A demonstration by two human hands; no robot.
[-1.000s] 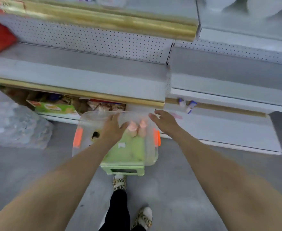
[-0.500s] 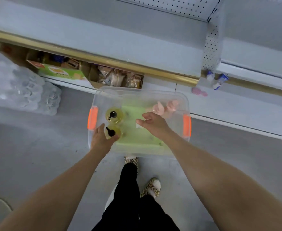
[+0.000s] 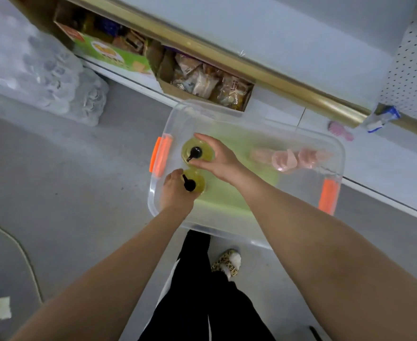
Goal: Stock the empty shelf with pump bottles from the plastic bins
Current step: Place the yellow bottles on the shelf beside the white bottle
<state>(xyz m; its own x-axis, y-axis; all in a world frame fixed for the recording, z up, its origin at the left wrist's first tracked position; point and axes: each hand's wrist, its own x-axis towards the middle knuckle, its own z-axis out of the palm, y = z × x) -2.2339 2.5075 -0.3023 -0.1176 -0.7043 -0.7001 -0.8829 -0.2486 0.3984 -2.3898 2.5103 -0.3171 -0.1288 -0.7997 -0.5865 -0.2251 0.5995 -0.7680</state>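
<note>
Clasping the nearer yellow pump bottle point(image 3: 199, 183) with the left hand point(image 3: 175, 193), the farther yellow pump bottle point(image 3: 197, 152) with the right hand point(image 3: 218, 159). Both round, black-capped, upright inside the clear plastic bin point(image 3: 227, 230). Pink bottles point(image 3: 286, 159) alongside, too blurred to make out.

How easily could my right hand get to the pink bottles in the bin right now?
Probably yes, once freed. The right hand is curled round the far yellow bottle, so it is occupied. The bin has no lid on, and nothing lies between that hand and the pink bottles.
</note>
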